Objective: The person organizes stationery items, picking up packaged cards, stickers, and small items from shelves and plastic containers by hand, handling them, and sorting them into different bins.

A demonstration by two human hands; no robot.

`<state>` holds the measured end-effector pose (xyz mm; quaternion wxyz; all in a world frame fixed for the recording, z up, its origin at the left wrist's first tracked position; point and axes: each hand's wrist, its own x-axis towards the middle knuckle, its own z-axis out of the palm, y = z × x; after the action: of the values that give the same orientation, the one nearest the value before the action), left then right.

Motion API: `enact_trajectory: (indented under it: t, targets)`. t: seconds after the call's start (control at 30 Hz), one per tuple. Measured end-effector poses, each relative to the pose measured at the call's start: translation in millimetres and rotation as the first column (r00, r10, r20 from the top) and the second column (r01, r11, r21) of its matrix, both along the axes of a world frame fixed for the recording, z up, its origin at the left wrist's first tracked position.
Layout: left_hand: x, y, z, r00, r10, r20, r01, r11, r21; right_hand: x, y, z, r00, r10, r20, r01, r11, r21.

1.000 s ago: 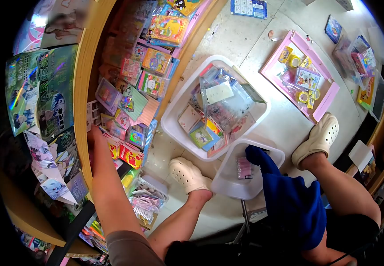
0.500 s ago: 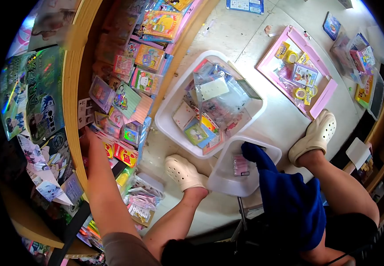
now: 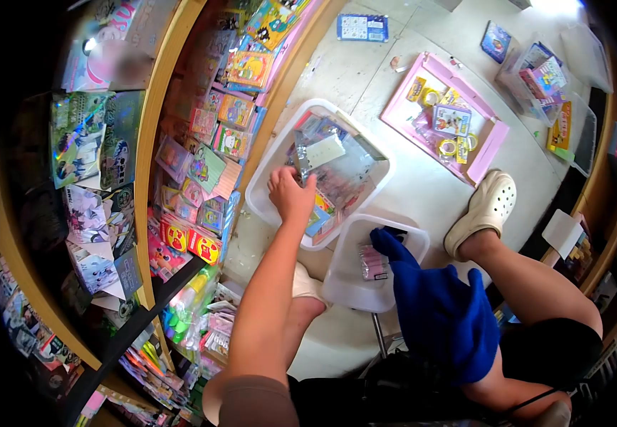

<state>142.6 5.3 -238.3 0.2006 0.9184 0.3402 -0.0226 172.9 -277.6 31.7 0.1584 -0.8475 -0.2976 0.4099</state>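
Note:
My left hand (image 3: 293, 193) is over the left side of a large white plastic bin (image 3: 388, 179). Its fingers are bent and the thumb stands apart from them, close to a clear plastic packet with a pale card (image 3: 325, 151); whether they touch is unclear. More flat packets and cards fill that bin. A blue cloth (image 3: 445, 313) covers the end of my right arm, so that hand's fingers are hidden. The cloth's narrow end dips into a smaller white bin (image 3: 344, 285), beside a bundle of pink packets (image 3: 374, 263).
Wooden shelving with stationery packets (image 3: 233, 142) rises at left. A pink tray (image 3: 490, 167) holding yellow tape rolls and packs lies on the floor. Clear boxes (image 3: 532, 82) stand at right, near another shelf. My feet wear cream clogs (image 3: 483, 213).
My left hand has come out of the left shelf and moved right, over the large bin. The camera view has shifted somewhat. The blue cloth stays at the small bin.

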Motion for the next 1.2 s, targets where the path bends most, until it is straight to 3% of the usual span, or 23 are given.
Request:
enact_trajectory:
  t: [0.03, 0.07, 0.13, 0.17, 0.2, 0.27, 0.37, 0.5, 0.63, 0.77, 0.93, 1.03, 1.2]
  targets:
    - [-2.2, 1.0, -12.5, 0.999, 0.042, 0.0, -0.042, 0.999, -0.018, -1.3, -3.7, 1.1, 0.976, -0.193, -0.104, 0.202, 0.976, 0.087]
    - [-4.6, 5.2, -24.2, 0.997, 0.083, -0.002, -0.083, 0.996, -0.037, -11.9, -10.7, -1.4, 0.845, -0.449, -0.29, 0.497, 0.859, 0.118]
    - [-1.3, -0.4, -7.2, 0.983, 0.175, 0.051, -0.166, 0.976, -0.141, -18.8, -13.9, -1.5, 0.608, -0.611, -0.508, 0.751, 0.65, 0.117]
    - [-5.5, -1.9, 5.1, 0.987, 0.111, 0.115, -0.095, 0.986, -0.134, -22.4, -15.6, -1.1, 0.464, -0.653, -0.598, 0.851, 0.516, 0.097]
    - [-8.1, -3.9, 25.1, 0.982, 0.046, 0.181, -0.024, 0.993, -0.119, -15.9, -15.2, 5.1, 0.529, -0.624, -0.575, 0.801, 0.59, 0.098]
    - [-16.2, -6.1, 56.6, 0.933, -0.09, 0.348, 0.11, 0.993, -0.037, -19.3, -16.9, 6.1, 0.331, -0.623, -0.709, 0.899, 0.436, 0.036]
    - [-27.6, -20.4, 122.1, 0.879, -0.255, 0.403, 0.226, 0.967, 0.119, -23.5, -18.2, 4.6, 0.086, -0.582, -0.809, 0.962, 0.258, -0.083]
    - [-47.2, -35.6, 170.0, 0.843, -0.279, 0.461, 0.228, 0.96, 0.163, -22.3, -16.5, 14.0, -0.189, -0.467, -0.864, 0.962, 0.089, -0.259]
    - [-58.1, -56.2, 206.7, 0.811, -0.251, 0.528, 0.218, 0.968, 0.125, -27.6, -11.4, 14.3, -0.186, -0.415, -0.89, 0.959, 0.12, -0.257]
    - [-69.3, -74.5, 242.5, 0.774, -0.279, 0.569, 0.235, 0.96, 0.152, -55.5, -17.3, -13.4, 0.151, -0.449, -0.881, 0.927, 0.374, -0.032]
    - [-87.1, -89.0, 274.6, 0.756, -0.343, 0.557, 0.271, 0.939, 0.211, -66.6, -20.3, 4.1, 0.143, -0.369, -0.918, 0.895, 0.444, -0.039]
    - [-86.9, -100.4, 289.8, 0.731, -0.378, 0.568, 0.297, 0.926, 0.233, -67.2, -24.7, 8.1, 0.126, -0.299, -0.946, 0.897, 0.442, -0.02]
    - [-81.3, -119.0, 299.2, 0.698, -0.39, 0.601, 0.311, 0.921, 0.235, -61.6, -33.3, 9.8, 0.034, -0.331, -0.943, 0.919, 0.382, -0.1]
